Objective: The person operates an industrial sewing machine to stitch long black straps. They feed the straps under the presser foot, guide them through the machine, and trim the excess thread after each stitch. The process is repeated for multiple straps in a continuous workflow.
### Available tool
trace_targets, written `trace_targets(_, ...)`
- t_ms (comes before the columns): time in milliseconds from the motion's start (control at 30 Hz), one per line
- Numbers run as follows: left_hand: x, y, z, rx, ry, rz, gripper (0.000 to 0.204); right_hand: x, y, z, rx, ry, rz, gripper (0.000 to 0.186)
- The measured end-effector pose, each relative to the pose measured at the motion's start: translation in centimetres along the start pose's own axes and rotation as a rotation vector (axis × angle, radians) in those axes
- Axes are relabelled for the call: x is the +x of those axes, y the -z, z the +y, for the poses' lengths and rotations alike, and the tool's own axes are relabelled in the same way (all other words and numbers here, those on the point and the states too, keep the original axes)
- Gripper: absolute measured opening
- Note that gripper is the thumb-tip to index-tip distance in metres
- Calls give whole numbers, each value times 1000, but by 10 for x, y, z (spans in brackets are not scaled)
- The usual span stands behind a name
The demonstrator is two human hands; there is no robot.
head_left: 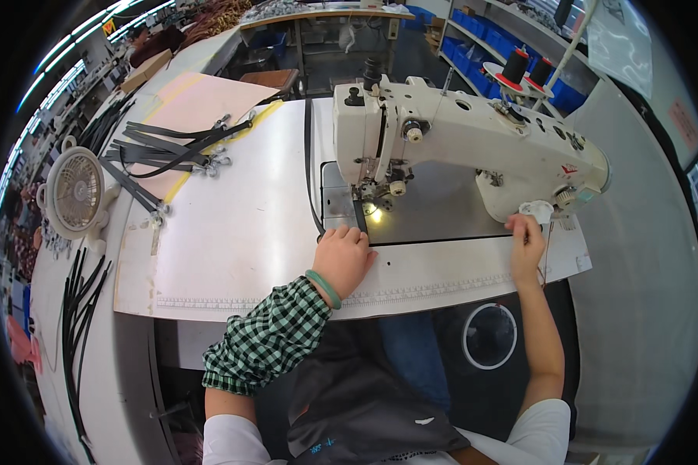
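A white industrial sewing machine [473,132] stands on the table, its small lamp lit by the needle. One end of a black strap [360,215] lies under the presser foot. My left hand [344,260], with a green bangle and a checked sleeve guard, is closed on this strap just in front of the needle area. The strap appears to loop back from under my fingers and run up the table at the machine's left. My right hand [526,242] is at the machine's right base, fingers curled beside a crumpled white piece [537,211]; what they hold is hidden.
Several black straps with metal clasps [180,151] lie on pink sheets [202,97] at the back left. A small fan [77,191] and more thin black strips [77,310] are at the left. Thread cones [513,68] stand behind the machine. A printed ruler [209,301] lines the front edge.
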State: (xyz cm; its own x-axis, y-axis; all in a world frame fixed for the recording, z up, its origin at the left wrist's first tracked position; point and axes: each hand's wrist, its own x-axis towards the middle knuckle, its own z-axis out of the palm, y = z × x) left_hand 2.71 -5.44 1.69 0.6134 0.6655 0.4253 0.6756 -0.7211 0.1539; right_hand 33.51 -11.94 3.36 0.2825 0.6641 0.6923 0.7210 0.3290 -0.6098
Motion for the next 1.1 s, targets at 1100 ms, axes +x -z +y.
trace_targets(1100, -153, -42, 66, -1062, 356, -503, 29, -35, -126, -73, 211, 703, -749, 15)
